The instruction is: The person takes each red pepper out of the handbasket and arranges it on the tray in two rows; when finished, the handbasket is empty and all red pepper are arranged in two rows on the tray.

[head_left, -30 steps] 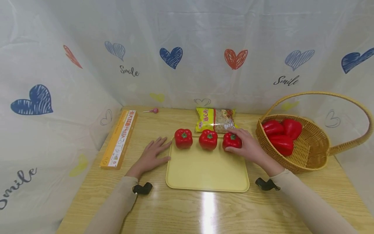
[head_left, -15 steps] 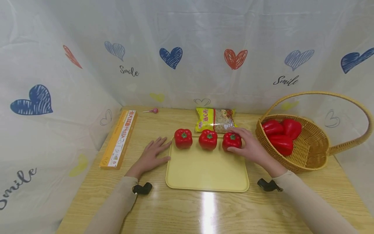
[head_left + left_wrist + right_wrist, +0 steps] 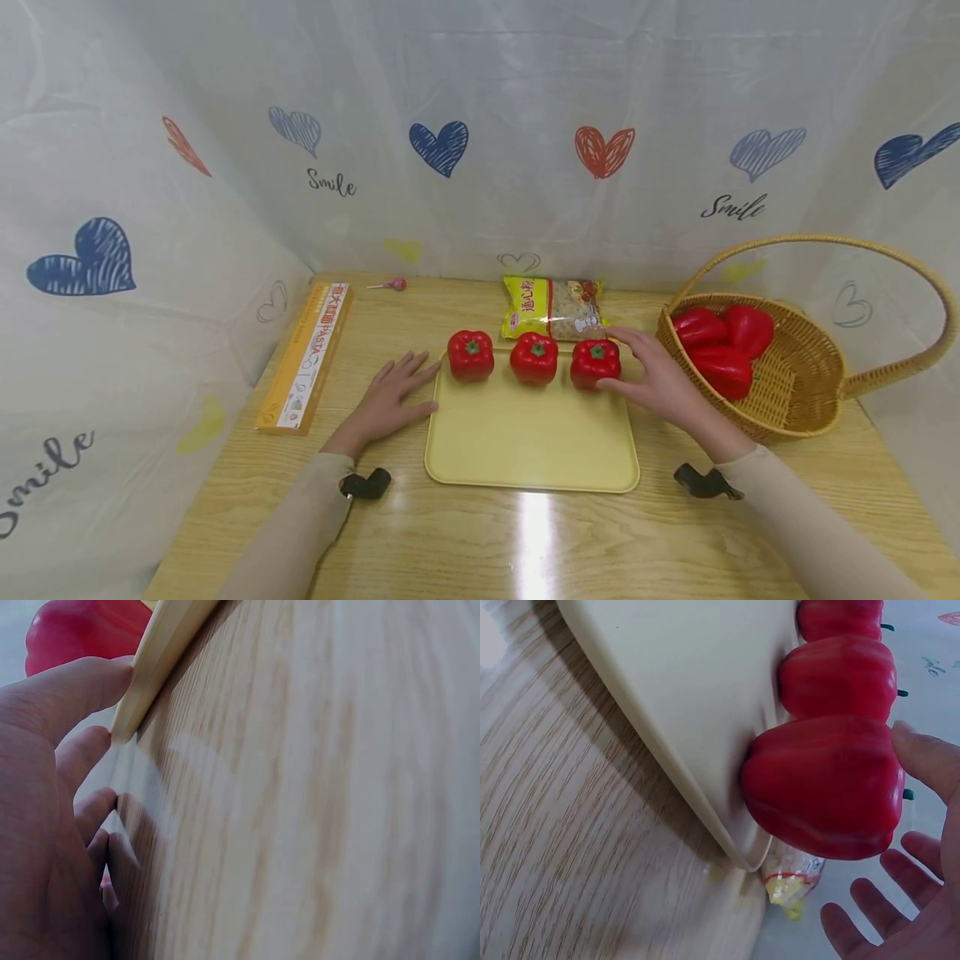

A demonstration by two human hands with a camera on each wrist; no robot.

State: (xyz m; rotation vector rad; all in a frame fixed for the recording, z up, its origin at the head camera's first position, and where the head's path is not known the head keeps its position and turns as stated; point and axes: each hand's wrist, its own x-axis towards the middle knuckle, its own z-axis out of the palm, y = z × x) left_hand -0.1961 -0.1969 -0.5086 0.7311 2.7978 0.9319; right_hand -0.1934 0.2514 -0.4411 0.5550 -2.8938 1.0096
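Three red bell peppers with green stems stand upright in a row along the far side of a pale yellow tray (image 3: 532, 442): a left pepper (image 3: 471, 369), a middle pepper (image 3: 534, 371) and a right pepper (image 3: 588, 373). My right hand (image 3: 660, 385) is spread just right of the right pepper. In the right wrist view its thumb (image 3: 922, 754) overlaps the pepper's upper side, while the other fingers stand apart from it. My left hand (image 3: 386, 402) lies with extended fingers at the tray's left edge. The left wrist view has its thumb (image 3: 90, 682) touching the tray rim (image 3: 154, 664).
At the right stands a wicker basket (image 3: 813, 379) with a tall handle, holding three more red peppers (image 3: 723, 371). Behind the tray lies a yellow bag of pasta (image 3: 532, 308). A pasta box (image 3: 303, 358) and a pink lollipop (image 3: 397, 284) are at the left. A printed curtain (image 3: 480, 208) encloses the table.
My right hand has loosened from the right pepper and drawn back a little to the right. The pepper keeps its place on the tray. My left hand has stayed still.
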